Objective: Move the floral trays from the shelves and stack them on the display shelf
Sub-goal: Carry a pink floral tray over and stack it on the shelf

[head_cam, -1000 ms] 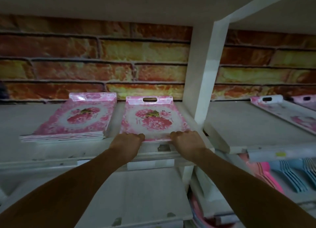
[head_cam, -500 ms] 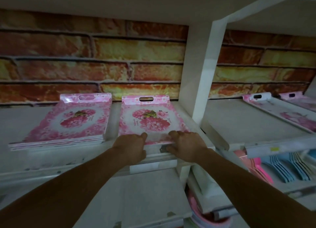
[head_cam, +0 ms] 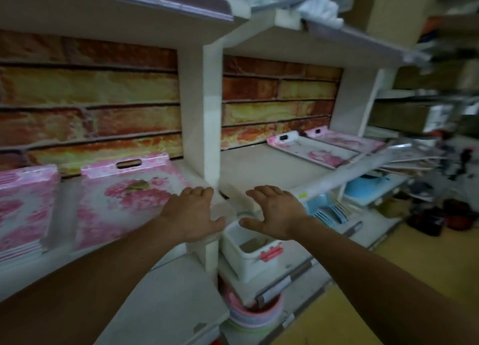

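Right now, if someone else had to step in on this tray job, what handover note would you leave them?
Left hand: open, empty, by the near right corner of the middle floral tray.
Right hand: open, empty, over the right bay's shelf edge.
Trays: a stack at far left, the middle tray beside it; two more lie at the back of the right bay.
Done: left bay trays placed.
Left: fetch the right bay's two and stack them.
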